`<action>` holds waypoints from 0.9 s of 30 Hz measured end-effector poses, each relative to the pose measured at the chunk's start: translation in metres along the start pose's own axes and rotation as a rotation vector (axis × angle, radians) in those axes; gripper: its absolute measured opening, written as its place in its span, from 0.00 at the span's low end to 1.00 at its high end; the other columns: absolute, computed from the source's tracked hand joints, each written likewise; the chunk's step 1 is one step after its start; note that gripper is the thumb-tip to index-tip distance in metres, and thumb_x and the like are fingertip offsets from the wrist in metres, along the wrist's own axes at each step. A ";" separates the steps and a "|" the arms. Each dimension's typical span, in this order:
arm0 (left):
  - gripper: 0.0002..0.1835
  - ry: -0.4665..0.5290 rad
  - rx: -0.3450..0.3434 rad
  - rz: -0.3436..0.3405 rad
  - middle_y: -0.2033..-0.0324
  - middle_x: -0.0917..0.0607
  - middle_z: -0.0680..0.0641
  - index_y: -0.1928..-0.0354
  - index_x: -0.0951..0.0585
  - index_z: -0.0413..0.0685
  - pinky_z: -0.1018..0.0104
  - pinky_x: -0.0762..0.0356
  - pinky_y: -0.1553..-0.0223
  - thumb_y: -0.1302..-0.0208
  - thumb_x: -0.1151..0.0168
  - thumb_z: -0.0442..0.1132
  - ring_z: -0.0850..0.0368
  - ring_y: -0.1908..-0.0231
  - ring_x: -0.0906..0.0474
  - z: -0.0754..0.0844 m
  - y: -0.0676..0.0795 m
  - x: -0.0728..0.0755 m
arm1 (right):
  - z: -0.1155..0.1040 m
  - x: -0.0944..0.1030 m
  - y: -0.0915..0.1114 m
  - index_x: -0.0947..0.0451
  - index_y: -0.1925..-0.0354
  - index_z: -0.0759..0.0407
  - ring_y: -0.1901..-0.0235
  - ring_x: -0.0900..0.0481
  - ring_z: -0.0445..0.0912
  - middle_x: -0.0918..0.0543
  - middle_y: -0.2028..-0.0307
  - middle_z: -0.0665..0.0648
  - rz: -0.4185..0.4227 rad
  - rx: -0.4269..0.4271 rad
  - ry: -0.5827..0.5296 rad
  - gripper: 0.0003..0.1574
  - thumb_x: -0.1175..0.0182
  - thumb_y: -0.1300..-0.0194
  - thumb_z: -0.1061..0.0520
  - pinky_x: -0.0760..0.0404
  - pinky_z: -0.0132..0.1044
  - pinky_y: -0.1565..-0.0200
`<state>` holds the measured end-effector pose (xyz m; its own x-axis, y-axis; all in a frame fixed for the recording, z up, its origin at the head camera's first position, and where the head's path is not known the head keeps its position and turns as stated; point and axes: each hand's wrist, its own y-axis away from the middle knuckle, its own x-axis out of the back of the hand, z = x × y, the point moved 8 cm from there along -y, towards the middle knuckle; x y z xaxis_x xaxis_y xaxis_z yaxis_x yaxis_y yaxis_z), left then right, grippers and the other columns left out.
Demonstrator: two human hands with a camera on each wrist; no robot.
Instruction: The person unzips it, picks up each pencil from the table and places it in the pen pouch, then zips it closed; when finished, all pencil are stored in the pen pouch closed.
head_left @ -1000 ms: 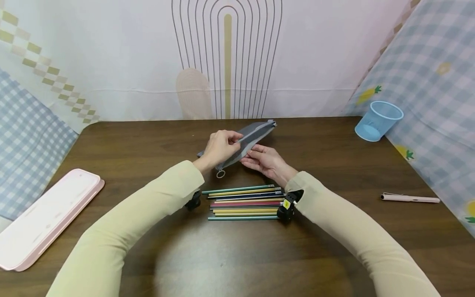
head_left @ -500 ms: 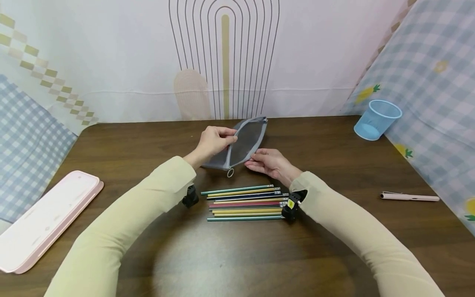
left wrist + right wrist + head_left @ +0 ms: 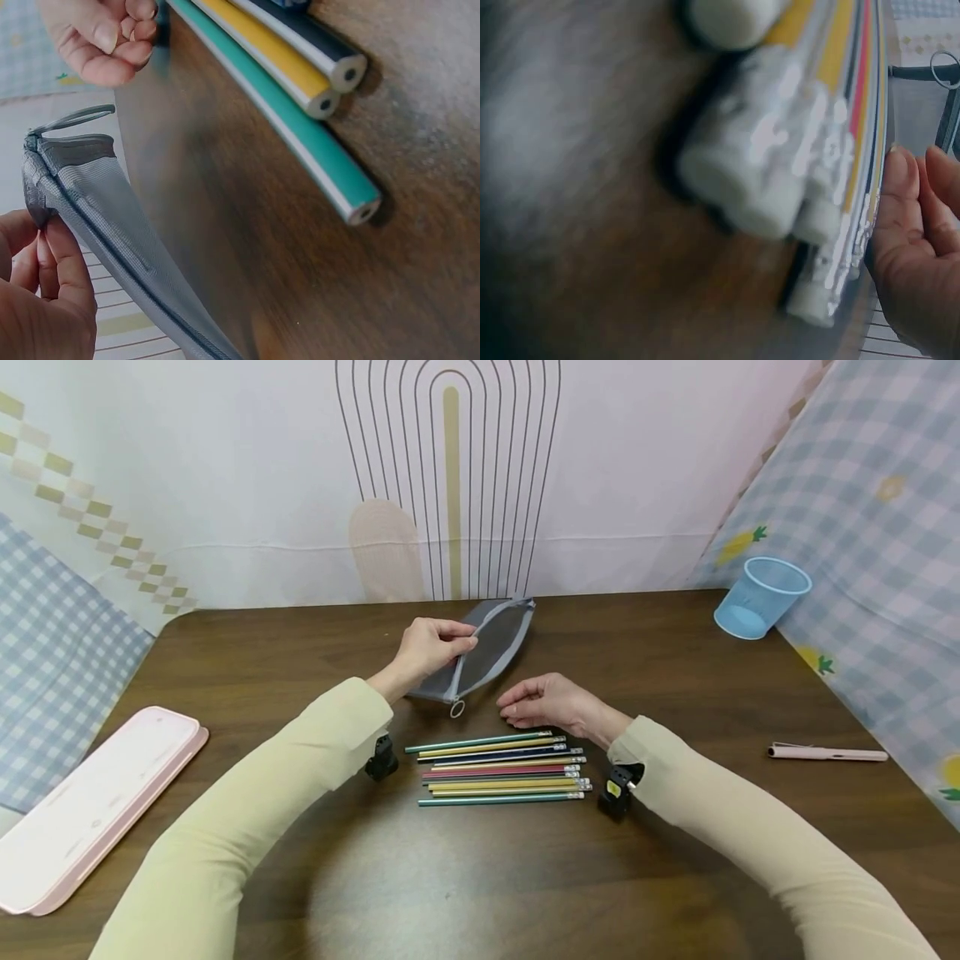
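A grey zippered mesh pouch (image 3: pixel 495 647) stands at the back middle of the table, its zip undone and its mouth spread toward the right. My left hand (image 3: pixel 429 647) pinches the pouch's near-left edge between thumb and fingers. In the left wrist view the left hand (image 3: pixel 49 289) holds the fabric below the zip end. My right hand (image 3: pixel 553 702) hovers just right of the pouch with fingers loosely bent, holding nothing. Below it lies a row of several pencils (image 3: pixel 498 770) in green, yellow, dark blue and red, eraser ends to the right.
A pink-white case (image 3: pixel 105 802) lies at the left. On the right are a pale pen (image 3: pixel 828 754) and, farther back, a tilted blue cup (image 3: pixel 761 597). Patterned cloth (image 3: pixel 285 485) hangs behind the table.
The pouch mouth has been pulled wide open. My right hand has let go of its edge and moved right and toward me, while my left hand keeps its pinch.
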<state>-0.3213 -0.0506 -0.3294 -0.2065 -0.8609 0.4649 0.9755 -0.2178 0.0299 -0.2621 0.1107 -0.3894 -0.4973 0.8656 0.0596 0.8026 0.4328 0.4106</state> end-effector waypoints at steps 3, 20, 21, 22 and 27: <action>0.15 -0.004 -0.005 -0.008 0.61 0.14 0.43 0.52 0.16 0.43 0.76 0.24 0.73 0.40 0.35 0.40 0.65 0.74 0.25 -0.001 0.001 -0.001 | -0.001 -0.003 0.003 0.26 0.49 0.76 0.65 0.18 0.39 0.14 0.64 0.54 -0.028 0.022 0.079 0.19 0.41 0.38 0.69 0.18 0.35 0.57; 0.15 0.005 0.035 -0.024 0.61 0.14 0.43 0.52 0.16 0.43 0.75 0.25 0.73 0.40 0.35 0.40 0.65 0.75 0.26 -0.010 0.004 0.004 | -0.004 -0.022 0.010 0.19 0.60 0.70 0.70 0.24 0.41 0.16 0.68 0.56 -0.144 0.183 0.400 0.10 0.37 0.43 0.70 0.23 0.28 0.66; 0.15 0.004 0.036 -0.024 0.61 0.14 0.43 0.52 0.16 0.43 0.75 0.25 0.73 0.40 0.35 0.40 0.65 0.75 0.26 -0.010 0.004 0.004 | -0.004 -0.022 0.010 0.19 0.60 0.70 0.71 0.25 0.41 0.17 0.68 0.56 -0.139 0.186 0.413 0.10 0.37 0.43 0.70 0.23 0.28 0.67; 0.15 0.002 0.037 -0.023 0.61 0.14 0.44 0.52 0.16 0.44 0.75 0.25 0.73 0.40 0.35 0.40 0.64 0.75 0.26 -0.010 0.004 0.005 | -0.005 -0.021 0.010 0.19 0.61 0.69 0.71 0.25 0.41 0.17 0.69 0.56 -0.134 0.189 0.426 0.09 0.37 0.43 0.70 0.23 0.28 0.67; 0.14 -0.013 0.045 -0.019 0.62 0.14 0.44 0.53 0.15 0.44 0.75 0.25 0.74 0.40 0.34 0.40 0.64 0.75 0.26 -0.009 0.003 0.007 | -0.008 -0.016 0.011 0.17 0.64 0.66 0.72 0.25 0.41 0.16 0.69 0.55 -0.110 0.225 0.504 0.07 0.36 0.44 0.69 0.23 0.29 0.67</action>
<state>-0.3203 -0.0613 -0.3343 -0.2247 -0.8506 0.4754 0.9738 -0.2131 0.0791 -0.2477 0.0998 -0.3783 -0.6336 0.6088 0.4775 0.7602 0.6046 0.2378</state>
